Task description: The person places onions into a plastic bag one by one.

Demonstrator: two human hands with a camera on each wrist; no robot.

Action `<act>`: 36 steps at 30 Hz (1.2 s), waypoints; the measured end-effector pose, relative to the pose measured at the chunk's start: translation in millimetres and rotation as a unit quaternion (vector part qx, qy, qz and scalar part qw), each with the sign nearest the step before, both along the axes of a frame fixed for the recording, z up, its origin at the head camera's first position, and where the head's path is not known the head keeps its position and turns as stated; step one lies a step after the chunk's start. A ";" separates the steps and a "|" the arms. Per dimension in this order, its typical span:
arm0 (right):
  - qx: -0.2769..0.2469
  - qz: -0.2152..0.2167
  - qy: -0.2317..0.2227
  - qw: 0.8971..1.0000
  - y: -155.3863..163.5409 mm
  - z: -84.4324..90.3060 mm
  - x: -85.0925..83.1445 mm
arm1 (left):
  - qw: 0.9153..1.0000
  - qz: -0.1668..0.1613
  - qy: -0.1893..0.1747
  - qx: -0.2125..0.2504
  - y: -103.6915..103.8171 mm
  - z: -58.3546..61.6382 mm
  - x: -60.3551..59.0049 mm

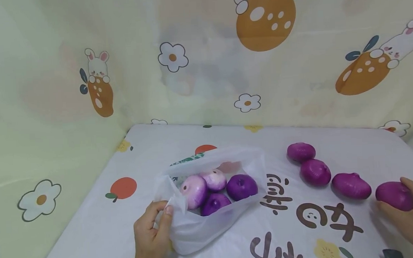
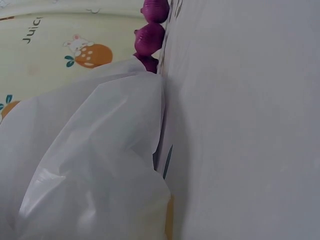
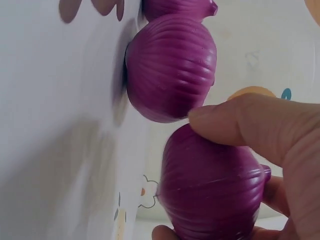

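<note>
Four onions (image 1: 212, 192) half veiled by bag (image 1: 197, 229)

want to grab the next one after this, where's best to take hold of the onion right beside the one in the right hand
Take that purple onion across its fat round middle, thumb on the near side and fingers on the far side, coming from above. It lies on its side on the table cloth with its pointed tip sideways, so the ends are narrow and likely slippery. Onions lie close on both sides, so a sideways approach looks crowded.
</note>
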State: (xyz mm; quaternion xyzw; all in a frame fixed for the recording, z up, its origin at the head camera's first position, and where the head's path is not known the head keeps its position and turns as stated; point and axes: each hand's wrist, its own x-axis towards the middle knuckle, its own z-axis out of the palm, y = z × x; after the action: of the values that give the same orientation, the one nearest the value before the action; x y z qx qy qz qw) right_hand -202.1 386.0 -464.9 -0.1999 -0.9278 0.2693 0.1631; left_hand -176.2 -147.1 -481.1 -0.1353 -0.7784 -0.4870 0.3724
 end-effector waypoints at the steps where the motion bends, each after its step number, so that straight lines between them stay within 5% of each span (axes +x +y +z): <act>1: -0.002 -0.003 0.002 1.000 -1.0 0.0 0.9 | 1.000 -0.001 0.002 0.000 0.2 -0.5 0.7; 13: -0.064 -0.085 -0.032 0.994 -17.6 9.8 -2.0 | 0.999 -0.023 0.036 0.002 2.4 1.1 -0.2; 24: -0.069 -0.066 0.019 0.995 -30.0 16.5 -2.2 | 1.000 -0.014 0.007 0.002 2.3 3.5 1.0; 36: 0.029 -0.004 0.049 0.998 -37.6 21.7 -3.1 | 1.000 -0.013 0.018 0.008 3.8 1.7 0.4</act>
State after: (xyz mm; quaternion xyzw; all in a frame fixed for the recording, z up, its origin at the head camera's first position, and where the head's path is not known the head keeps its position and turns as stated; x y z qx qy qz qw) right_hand -205.2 348.3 -443.2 -0.1852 -0.9254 0.2512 0.2152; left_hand -175.8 -143.3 -479.4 -0.1515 -0.7658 -0.4955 0.3809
